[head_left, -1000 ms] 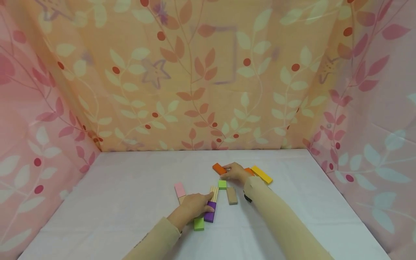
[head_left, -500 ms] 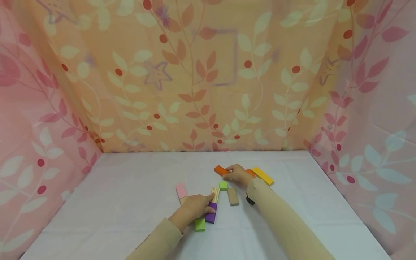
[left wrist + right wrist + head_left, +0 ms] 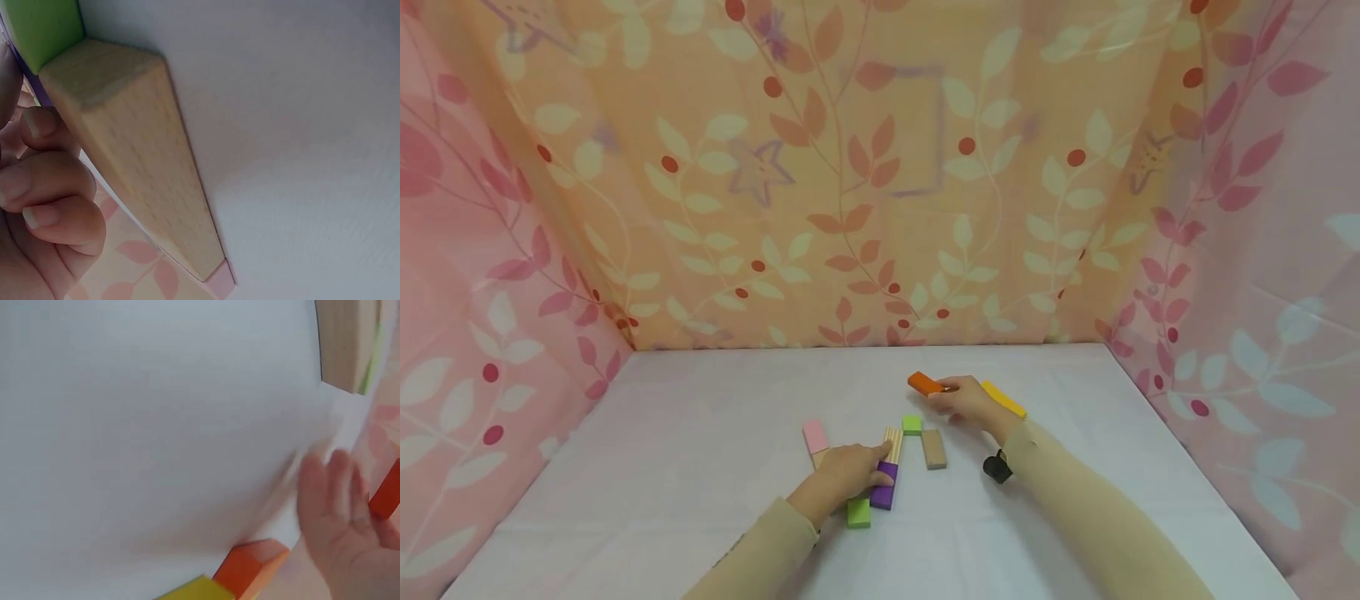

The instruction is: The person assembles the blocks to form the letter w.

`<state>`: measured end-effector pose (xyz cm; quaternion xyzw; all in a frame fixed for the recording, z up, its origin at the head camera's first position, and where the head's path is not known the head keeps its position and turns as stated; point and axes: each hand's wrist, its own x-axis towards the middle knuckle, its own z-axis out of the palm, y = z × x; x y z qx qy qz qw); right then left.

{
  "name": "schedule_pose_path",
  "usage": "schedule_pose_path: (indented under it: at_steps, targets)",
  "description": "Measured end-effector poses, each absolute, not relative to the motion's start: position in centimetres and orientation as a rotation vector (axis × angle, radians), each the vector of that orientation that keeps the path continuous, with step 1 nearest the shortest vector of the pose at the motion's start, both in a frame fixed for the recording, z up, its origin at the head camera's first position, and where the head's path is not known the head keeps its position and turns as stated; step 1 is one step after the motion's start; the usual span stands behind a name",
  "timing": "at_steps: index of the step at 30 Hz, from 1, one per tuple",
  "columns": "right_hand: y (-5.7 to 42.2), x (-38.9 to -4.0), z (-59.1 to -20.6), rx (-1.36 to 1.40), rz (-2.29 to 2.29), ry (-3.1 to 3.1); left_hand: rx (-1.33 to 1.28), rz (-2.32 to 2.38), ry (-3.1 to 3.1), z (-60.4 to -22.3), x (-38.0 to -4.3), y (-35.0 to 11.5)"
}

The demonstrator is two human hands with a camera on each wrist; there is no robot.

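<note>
My left hand [image 3: 846, 477] rests at a purple block [image 3: 882, 497], its thumb on the block. The index fingertip lies on a striped pale-wood block [image 3: 892, 446] that meets the purple one end to end. In the left wrist view the other fingers [image 3: 62, 219] are curled beside a plain wooden block [image 3: 137, 162], which touches a green block [image 3: 44, 31]. At the far side of the table my right hand [image 3: 966, 398] pinches an orange block [image 3: 925, 383] by its near end. A second orange block [image 3: 250, 569] lies below the hand in the right wrist view.
A yellow block [image 3: 1004, 400] lies right of the right hand. Between the hands are a green block [image 3: 912, 425] and a brown wooden block [image 3: 933, 449]. A pink block [image 3: 815, 437] and another green block [image 3: 858, 513] flank the left hand. Patterned curtains surround the white table [image 3: 700, 400].
The right hand has moved rightward with the orange block in its fingers, and now covers the second orange block in the head view. The left hand has stayed in place.
</note>
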<state>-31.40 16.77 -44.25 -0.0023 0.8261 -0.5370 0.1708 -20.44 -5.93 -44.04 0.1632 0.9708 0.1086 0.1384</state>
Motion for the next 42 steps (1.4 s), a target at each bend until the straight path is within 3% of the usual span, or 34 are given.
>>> schedule_pose_path:
  at_steps: [9, 25, 42]
  targets:
    - [19.3, -29.6, -42.9, -0.098, -1.810, 2.079, 0.449, 0.309, 2.801, -44.0, -20.5, -5.8]
    - [21.9, -27.0, -42.2, -0.262, -1.607, 2.045, 0.517, 0.336, 2.785, -44.0, -21.3, -6.3]
    - [21.7, -25.2, -42.7, -0.367, -1.413, 2.053, 0.525, 0.328, 2.787, -44.4, -21.4, -6.4]
